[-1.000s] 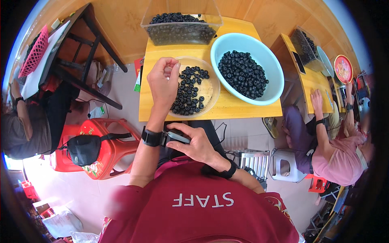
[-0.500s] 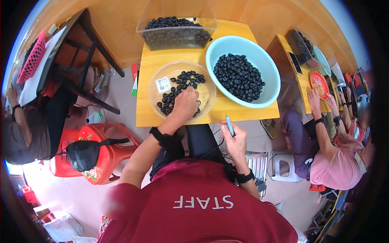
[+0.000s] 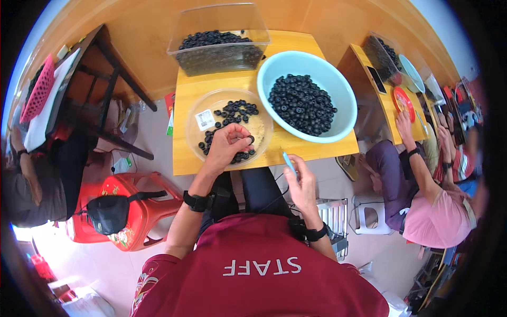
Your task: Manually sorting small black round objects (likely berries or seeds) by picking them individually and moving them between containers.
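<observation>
My left hand (image 3: 226,147) is over the near side of a round clear plastic tray (image 3: 191,121), finger and thumb closed on one small black ring-shaped piece (image 3: 251,139). More black pieces (image 3: 236,111) lie loose in that tray, alongside some pale crumbs at its right side. My right hand (image 3: 302,185) is just off the table's front edge, with its fingers closed around a slim light-blue pen-like tool (image 3: 289,161). The tool points up and away from me; its tip is too fine to make out. Each wrist wears a black band.
A pale-blue basin (image 3: 351,108) heaped with black pieces stands right on the yellow table (image 3: 296,153). Behind is a clear rectangular bin (image 3: 217,66) of the same pieces. A red stool (image 3: 161,203) with a black bag is at left. People sit at tables on both sides.
My left hand has risen from among the pieces and turned, now pinching one black piece. My right hand, with the blue tool, has shifted slightly, and the view has moved a little.
</observation>
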`<state>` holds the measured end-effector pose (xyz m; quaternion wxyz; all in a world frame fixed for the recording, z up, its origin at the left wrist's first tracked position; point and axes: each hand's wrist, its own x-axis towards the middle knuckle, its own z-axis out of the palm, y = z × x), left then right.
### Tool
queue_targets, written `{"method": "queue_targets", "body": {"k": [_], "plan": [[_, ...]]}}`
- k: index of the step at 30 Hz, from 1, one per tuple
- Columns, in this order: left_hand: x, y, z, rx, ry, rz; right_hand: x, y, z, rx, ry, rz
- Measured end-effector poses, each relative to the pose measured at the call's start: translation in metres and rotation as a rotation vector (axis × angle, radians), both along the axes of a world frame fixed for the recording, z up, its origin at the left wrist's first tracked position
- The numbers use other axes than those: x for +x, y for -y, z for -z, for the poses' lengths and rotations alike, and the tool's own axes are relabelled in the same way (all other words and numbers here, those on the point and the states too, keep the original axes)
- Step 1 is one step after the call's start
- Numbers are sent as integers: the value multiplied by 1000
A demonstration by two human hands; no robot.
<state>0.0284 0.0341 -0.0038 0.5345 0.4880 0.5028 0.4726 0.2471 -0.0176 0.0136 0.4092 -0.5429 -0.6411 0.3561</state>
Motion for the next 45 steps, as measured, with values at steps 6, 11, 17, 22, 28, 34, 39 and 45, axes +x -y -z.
{"method": "queue_targets", "body": {"k": [6,11,17,22,28,34,39,45], "plan": [[-6,28,-9,-127,805,113,-6,-6,2,35,0,-102],[-4,37,-2,-112,918,127,-27,-8,-12,209,41,-194],[-7,41,0,-84,962,121,-29,-4,-25,321,191,-247],[-10,44,0,-83,980,140,-34,-2,-31,348,255,-254],[-11,46,-1,-77,974,120,-34,-1,-31,378,265,-238],[-9,50,-3,-84,947,95,-33,0,-31,412,223,-220],[-17,51,0,-138,956,83,-35,-3,-25,452,200,-219],[-15,50,-8,-99,929,149,-27,-14,-11,453,253,-172]]}}
